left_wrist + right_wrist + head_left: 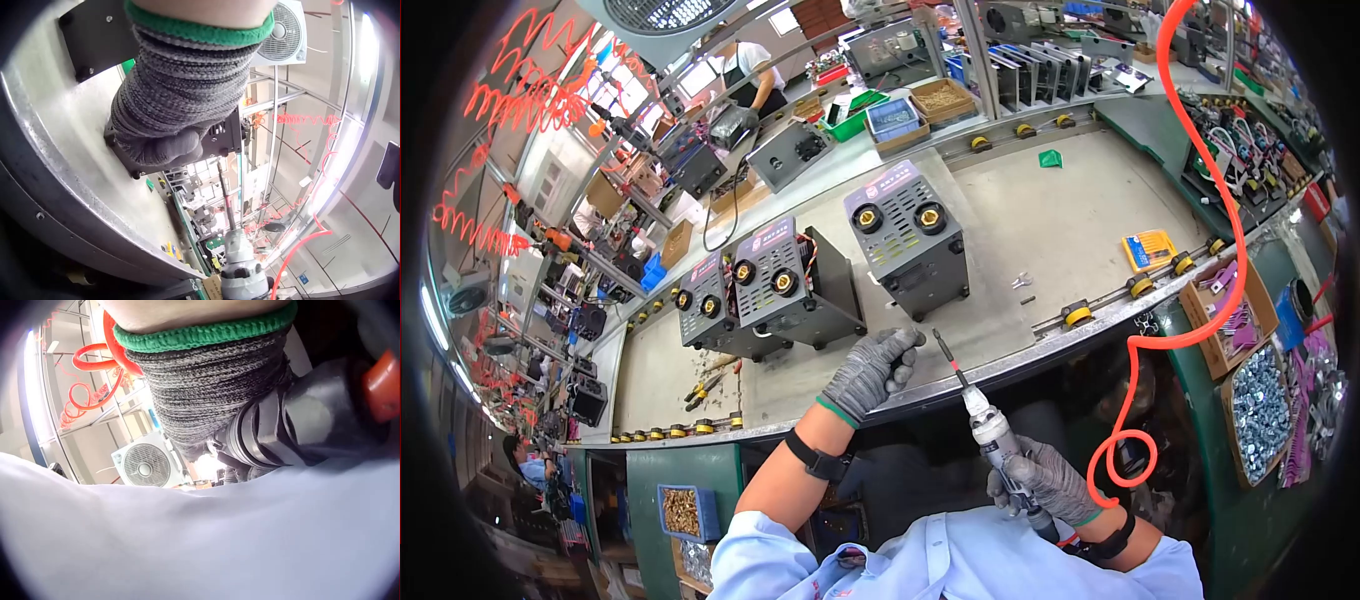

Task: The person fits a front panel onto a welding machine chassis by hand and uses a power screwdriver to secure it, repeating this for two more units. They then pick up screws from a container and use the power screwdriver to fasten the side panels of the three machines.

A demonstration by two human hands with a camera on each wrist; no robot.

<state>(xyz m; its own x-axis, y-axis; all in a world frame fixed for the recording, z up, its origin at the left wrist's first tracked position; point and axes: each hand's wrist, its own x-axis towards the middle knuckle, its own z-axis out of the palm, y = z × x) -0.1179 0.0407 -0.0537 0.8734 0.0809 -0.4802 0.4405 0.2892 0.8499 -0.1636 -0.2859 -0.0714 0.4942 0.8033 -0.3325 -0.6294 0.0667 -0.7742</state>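
My left hand (875, 370), in a grey knit glove, is held over the bench's near edge with its fingers curled in. It is just in front of a grey slotted metal machine case (908, 245) with two black-and-brass sockets. I cannot tell whether something small is inside those fingers. My right hand (1045, 480), gloved too, grips a pneumatic screwdriver (997, 437) around its body. The long bit (946, 350) points up and away, its tip to the right of my left hand and apart from the case. Two similar cases (785, 290) (710, 305) stand to the left.
A red air hose (1235, 250) loops down on the right. Small loose parts (1022, 281) and a yellow-orange pack (1148, 250) lie on the bench (1000, 210). Yellow-handled pliers (705, 390) lie at left. A tray of screws (1258, 415) is at far right.
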